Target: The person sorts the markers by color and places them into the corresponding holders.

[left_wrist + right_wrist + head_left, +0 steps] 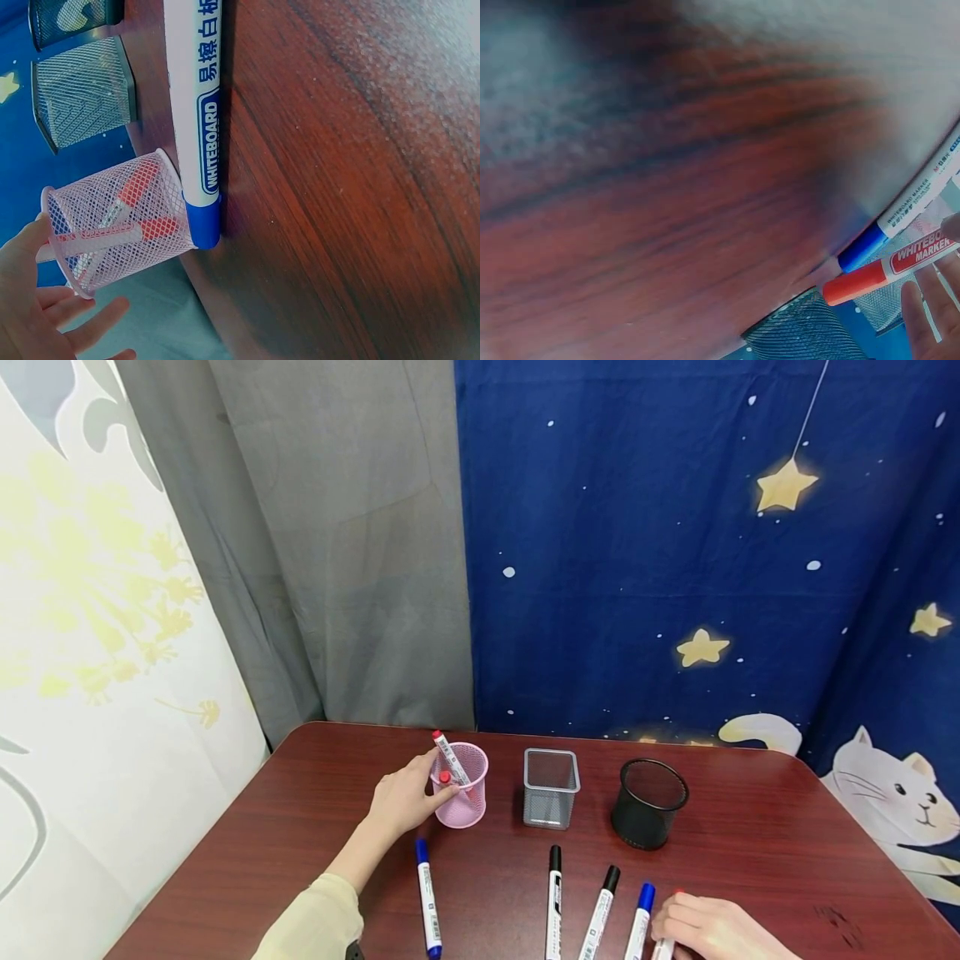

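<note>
Behind the reddish-brown worktop (pixel 750 835) I see a grey curtain (pixel 360 568) and a dark blue curtain (pixel 600 527). Toward the far edge stands a pink mesh cup (pixel 465 812), with two red markers (pixel 453 760) leaning inside. The person's left hand (pixel 403 795) is at this cup, loosely spread: the thumb touches the rim, and the other fingers are at its left side. The right hand (pixel 708 927), well apart from the cup, pinches a red-capped marker (pixel 892 268) between thumb and fingers. Just beside it lies a blue-capped marker (pixel 639 925), then two black-capped markers (pixel 597 916). Another blue marker (pixel 428 897) lies near the left forearm. Right of the pink cup stand a grey square cup (pixel 551 807) and a black round cup (pixel 643 817).
</note>
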`<state>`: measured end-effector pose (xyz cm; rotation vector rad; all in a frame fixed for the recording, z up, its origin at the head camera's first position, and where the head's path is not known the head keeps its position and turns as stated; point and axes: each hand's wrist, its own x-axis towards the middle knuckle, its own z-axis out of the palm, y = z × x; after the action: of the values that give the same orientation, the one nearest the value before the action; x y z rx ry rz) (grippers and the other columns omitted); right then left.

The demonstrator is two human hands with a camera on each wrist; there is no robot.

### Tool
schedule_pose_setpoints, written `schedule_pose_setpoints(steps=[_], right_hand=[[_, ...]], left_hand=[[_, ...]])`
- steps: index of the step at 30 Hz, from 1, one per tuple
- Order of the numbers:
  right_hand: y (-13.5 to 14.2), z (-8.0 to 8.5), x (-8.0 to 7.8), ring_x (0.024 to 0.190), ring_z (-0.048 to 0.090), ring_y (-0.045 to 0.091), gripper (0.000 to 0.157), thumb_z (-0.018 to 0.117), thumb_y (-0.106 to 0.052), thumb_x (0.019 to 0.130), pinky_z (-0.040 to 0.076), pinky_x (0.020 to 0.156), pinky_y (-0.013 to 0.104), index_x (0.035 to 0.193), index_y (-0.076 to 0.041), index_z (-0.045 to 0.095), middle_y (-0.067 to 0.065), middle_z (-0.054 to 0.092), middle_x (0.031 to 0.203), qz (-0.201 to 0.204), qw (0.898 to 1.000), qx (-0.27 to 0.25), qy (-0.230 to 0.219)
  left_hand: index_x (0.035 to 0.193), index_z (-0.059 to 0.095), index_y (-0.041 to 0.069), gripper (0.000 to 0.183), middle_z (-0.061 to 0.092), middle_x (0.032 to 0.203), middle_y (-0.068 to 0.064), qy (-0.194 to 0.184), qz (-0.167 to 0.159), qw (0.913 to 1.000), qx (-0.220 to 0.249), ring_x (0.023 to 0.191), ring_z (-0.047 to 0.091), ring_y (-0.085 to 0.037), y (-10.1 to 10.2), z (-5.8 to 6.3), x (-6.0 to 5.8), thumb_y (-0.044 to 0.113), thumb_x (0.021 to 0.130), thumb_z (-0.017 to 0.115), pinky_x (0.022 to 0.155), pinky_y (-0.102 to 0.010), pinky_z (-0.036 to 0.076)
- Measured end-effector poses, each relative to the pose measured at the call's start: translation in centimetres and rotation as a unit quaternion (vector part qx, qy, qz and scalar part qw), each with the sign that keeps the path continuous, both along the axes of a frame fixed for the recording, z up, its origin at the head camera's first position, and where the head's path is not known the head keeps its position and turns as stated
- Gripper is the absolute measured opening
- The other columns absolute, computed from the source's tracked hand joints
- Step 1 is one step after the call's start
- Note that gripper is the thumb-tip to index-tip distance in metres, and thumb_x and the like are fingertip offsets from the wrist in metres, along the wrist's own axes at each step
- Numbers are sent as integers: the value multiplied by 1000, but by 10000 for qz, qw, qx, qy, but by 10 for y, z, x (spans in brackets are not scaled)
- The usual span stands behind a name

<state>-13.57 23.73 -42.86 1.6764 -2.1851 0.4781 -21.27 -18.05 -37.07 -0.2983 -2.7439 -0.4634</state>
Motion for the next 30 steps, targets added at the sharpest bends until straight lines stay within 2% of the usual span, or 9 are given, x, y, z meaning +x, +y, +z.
schedule_pose_setpoints(steps=[5, 11, 18, 30], right_hand=[[-5, 5, 0, 86, 48, -3, 23, 35, -21, 97, 40, 72, 10, 97, -20, 58, -14, 53, 94, 25, 9999, 33, 141], [-12, 11, 4, 87, 48, -4, 24, 35, -23, 98, 41, 73, 11, 96, -22, 59, -16, 53, 95, -101, 9997, 53, 197], [-21, 13, 0, 90, 49, -1, 17, 42, -19, 96, 43, 76, 16, 98, -19, 59, -12, 54, 97, 324, 9968, -252, 684], [-41, 20, -2, 90, 50, -1, 26, 36, -13, 91, 44, 78, 16, 98, -15, 61, -10, 55, 97, 555, 9927, -559, 911]], left_hand=[[130, 48, 6, 70, 57, 119, -12, -3, -23, 10000, 9, 95, 60, -31, 1, 0, 0, 48, 78, 65, 75, -48, 47], [131, 47, 6, 70, 57, 119, -12, -8, -16, 10000, 3, 95, 60, -31, 0, 0, 0, 48, 78, 65, 76, -48, 47], [131, 47, 6, 70, 57, 119, -12, -20, -24, 10000, 26, 95, 60, -31, 0, 0, 1, 48, 78, 65, 76, -48, 47], [131, 48, 6, 70, 57, 118, -12, -27, -40, 10000, 29, 95, 60, -31, 1, 1, 1, 48, 78, 66, 76, -48, 47]])
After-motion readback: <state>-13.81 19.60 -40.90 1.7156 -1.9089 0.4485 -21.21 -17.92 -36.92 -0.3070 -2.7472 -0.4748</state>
